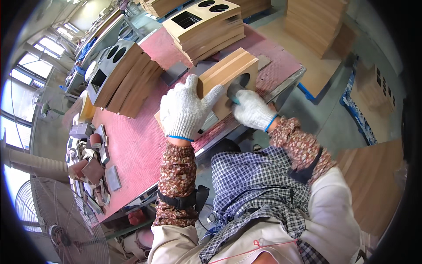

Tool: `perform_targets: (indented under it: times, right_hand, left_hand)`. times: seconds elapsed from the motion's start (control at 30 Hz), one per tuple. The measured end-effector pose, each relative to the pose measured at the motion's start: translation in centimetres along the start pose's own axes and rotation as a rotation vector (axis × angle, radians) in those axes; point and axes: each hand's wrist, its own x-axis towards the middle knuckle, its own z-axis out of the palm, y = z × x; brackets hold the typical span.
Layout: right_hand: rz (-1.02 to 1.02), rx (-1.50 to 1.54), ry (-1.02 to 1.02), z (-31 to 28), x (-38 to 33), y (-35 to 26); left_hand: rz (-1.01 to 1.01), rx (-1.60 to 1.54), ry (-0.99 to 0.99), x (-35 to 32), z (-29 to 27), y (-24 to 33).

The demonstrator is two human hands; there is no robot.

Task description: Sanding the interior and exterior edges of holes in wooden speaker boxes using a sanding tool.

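Note:
A wooden panel (228, 66) stands tilted on its long edge on the red table, a round hole showing in its near face. My left hand (184, 108), in a white knit glove, grips its left part, the thumb lying along the near face. My right hand (254, 110), gloved the same way, is closed at the round hole. A dark, blurred piece with a bit of teal shows at its fingertips; I cannot make out what it is.
Two stacks of wooden panels (127, 81) (211, 33) with cut-outs stand on the red table (136, 145). Sanding blocks and abrasive scraps (92, 169) lie at its left end, near a large fan (63, 235). More panels (314, 26) are stacked on the right.

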Motion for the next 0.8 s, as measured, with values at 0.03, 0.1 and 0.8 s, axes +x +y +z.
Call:
perform_targets:
  times: [0.03, 0.1, 0.8]
  right_hand:
    - [-0.103, 0.506, 0.218, 1.4, 0.0, -0.4]
    - [0.005, 0.666, 0.192, 1.8, 0.4, -1.6]
    - [0.374, 3.058, -0.415, -0.1, 0.7, -1.6]
  left_hand:
    - [0.007, 0.000, -0.005, 0.0, -0.1, 0.2]
    - [-0.048, -0.025, -0.089, 0.2, -0.1, 0.1]
    - [-0.075, -0.018, -0.079, -0.1, 0.0, -0.1]
